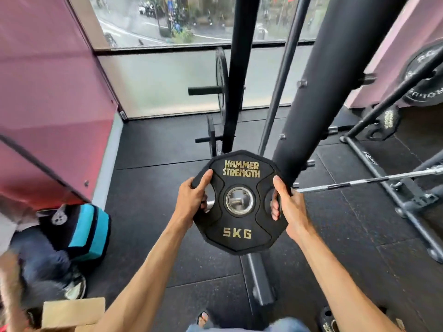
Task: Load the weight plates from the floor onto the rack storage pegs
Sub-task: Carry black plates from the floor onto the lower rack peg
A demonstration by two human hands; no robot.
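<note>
Plate: the black weight plate [237,204], marked HAMMER STRENGTH and 5KG in gold, is off the floor and upright in front of me, its face toward me; it sits just left of the foot of the near rack post [316,97]
Left hand: my left hand [191,197] grips the plate's left edge; thumb laid up the front face, fingers curled round behind
Right hand: my right hand [287,207] grips the right edge; thumb on the front, fingertips hooked through the right grip slot
Peg: a silver peg [236,202] shows through the plate's centre hole and pokes out beside my left fingers; I cannot tell whether the plate touches it
Far post: the rear post [236,68] carries two side pegs; the upper holds a large plate [221,85], the lower a small plate [212,137]
Right side: a barbell [371,180] lies low across the frame; stored plates [424,75] hang beyond it
Bag: a black and blue bag [81,231] stands by the wall at left; closed, contents hidden
Box: a cardboard box [72,312] at the lower left; I cannot see inside it
Floor: one more loose plate [328,319] lies on the dark rubber mat by my right forearm
</note>
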